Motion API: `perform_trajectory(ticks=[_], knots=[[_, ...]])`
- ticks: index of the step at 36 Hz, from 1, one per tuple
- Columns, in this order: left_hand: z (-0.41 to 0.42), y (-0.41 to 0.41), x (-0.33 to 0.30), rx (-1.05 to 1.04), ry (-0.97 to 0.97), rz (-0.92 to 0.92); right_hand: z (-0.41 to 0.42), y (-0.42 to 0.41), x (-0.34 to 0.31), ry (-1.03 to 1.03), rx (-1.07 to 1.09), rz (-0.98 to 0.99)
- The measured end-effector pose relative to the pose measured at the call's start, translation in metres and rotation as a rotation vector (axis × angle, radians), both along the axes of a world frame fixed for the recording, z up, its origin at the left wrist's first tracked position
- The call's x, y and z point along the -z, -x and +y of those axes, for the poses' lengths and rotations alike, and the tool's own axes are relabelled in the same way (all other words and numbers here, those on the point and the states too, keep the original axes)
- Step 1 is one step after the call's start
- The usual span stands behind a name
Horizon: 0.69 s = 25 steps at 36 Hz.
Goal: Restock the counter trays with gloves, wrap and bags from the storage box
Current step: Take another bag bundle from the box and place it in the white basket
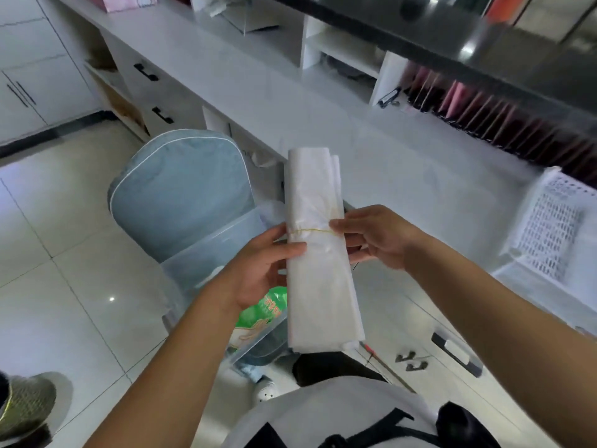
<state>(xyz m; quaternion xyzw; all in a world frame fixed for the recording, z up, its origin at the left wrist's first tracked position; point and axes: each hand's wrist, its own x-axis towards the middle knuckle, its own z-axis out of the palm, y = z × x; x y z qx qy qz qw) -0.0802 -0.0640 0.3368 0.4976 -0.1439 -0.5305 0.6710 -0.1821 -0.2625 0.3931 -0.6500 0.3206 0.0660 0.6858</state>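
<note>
I've got both hands clamped mid-length on the bag bundle [318, 253], left grip [261, 270], right grip [376, 237], long axis pointing away, white tray [546, 227] beyond the right grip, nearer that hand.

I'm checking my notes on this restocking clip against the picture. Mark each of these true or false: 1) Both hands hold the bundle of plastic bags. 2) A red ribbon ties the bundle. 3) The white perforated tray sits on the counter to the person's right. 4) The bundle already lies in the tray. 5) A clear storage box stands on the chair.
1) True: the left hand and right hand both grip the bundle of plastic bags.
2) False: a thin yellow rubber band ties it.
3) True: the white perforated tray sits on the counter at the right.
4) False: the bundle is held in the air, apart from the tray.
5) True: the clear storage box rests on the blue-grey chair.
</note>
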Motion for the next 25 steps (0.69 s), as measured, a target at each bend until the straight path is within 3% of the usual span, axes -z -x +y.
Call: perform_trajectory(ticks=[5, 12, 25], knots=[[-0.029, 0.028, -0.009, -0.026, 0.013, -0.014, -0.017, 0.037, -0.005, 0.02, 0.153, -0.132], [-0.08, 0.067, -0.027, -0.006, 0.027, -0.107, -0.065, 0.101, -0.009, -0.081, 0.052, -0.102], [-0.264, 0.194, -0.052, 0.279, -0.041, -0.243, -0.2, 0.268, -0.008, -0.19, 0.293, -0.233]])
